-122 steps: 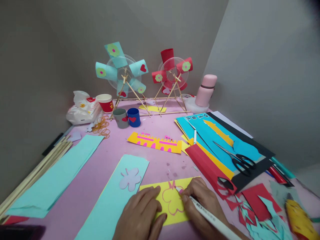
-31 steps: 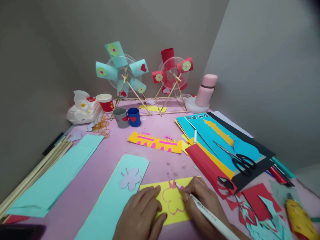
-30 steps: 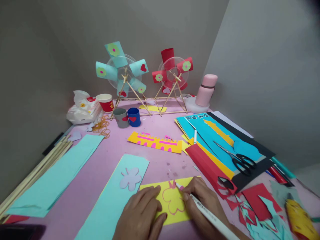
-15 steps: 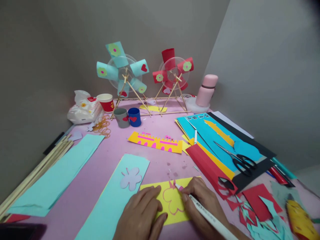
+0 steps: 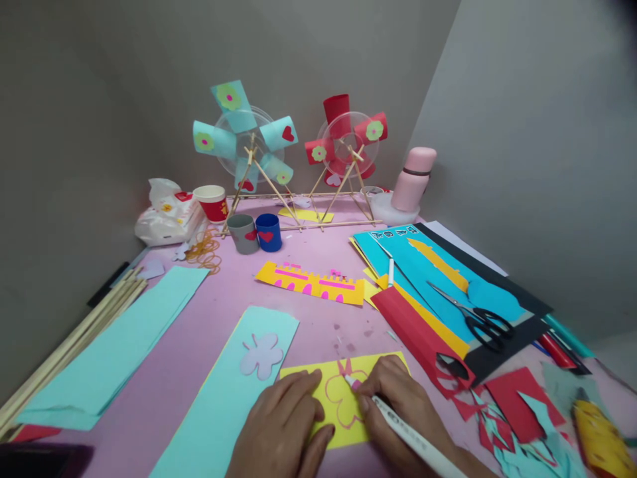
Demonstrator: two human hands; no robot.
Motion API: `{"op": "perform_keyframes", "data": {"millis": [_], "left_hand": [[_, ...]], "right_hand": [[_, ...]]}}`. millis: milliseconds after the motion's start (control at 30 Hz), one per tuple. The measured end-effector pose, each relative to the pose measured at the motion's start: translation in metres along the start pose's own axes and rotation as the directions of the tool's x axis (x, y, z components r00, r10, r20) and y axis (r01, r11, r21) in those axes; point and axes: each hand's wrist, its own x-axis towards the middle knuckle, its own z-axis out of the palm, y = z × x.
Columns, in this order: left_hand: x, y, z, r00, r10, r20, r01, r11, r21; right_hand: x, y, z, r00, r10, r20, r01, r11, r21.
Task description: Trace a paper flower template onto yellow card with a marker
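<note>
A sheet of yellow paper lies in front of me with a butterfly outline in pink-red ink on it. My left hand rests flat on its left part, fingers stretched out. In a writing grip, my right hand holds a white marker; its pink tip meets the paper just below the antennae of the drawing. My palm and fingers hide part of the outline's right side. Left of the sheet, a lilac paper butterfly sits on a pale aqua strip.
Scissors and a craft knife lie on blue paper at right, above paper scraps. A yellow paper strip lies ahead. Behind stand two stick-framed wheels, small paper cylinders and a pink bottle.
The marker tip has moved down slightly, from the antennae to the top of the butterfly's body. More ink shows at the antennae. My left hand stays in place.
</note>
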Motion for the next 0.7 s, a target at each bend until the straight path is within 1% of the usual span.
{"op": "perform_keyframes", "data": {"millis": [200,367,467,700], "left_hand": [[-0.0007,0.0001,0.0020,1.000,-0.003,-0.004,0.003,1.000,-0.007],[-0.0019,-0.0009,0.0027,1.000,-0.005,-0.017,0.004,1.000,-0.011],[-0.0012,-0.0015,0.0022,1.000,-0.001,0.017,0.001,1.000,0.006],[-0.0014,-0.0016,0.0016,1.000,0.000,0.009,0.000,1.000,0.005]], "right_hand": [[0.0056,-0.0043,0.0011,0.994,-0.064,-0.084,0.060,0.997,-0.040],[0.0078,-0.0056,0.0021,0.991,-0.108,-0.075,0.105,0.994,-0.037],[0.0086,-0.0065,0.0026,0.989,-0.116,-0.088,0.113,0.993,-0.035],[0.0104,-0.0089,0.0024,0.991,-0.117,-0.070,0.114,0.993,-0.043]]}}
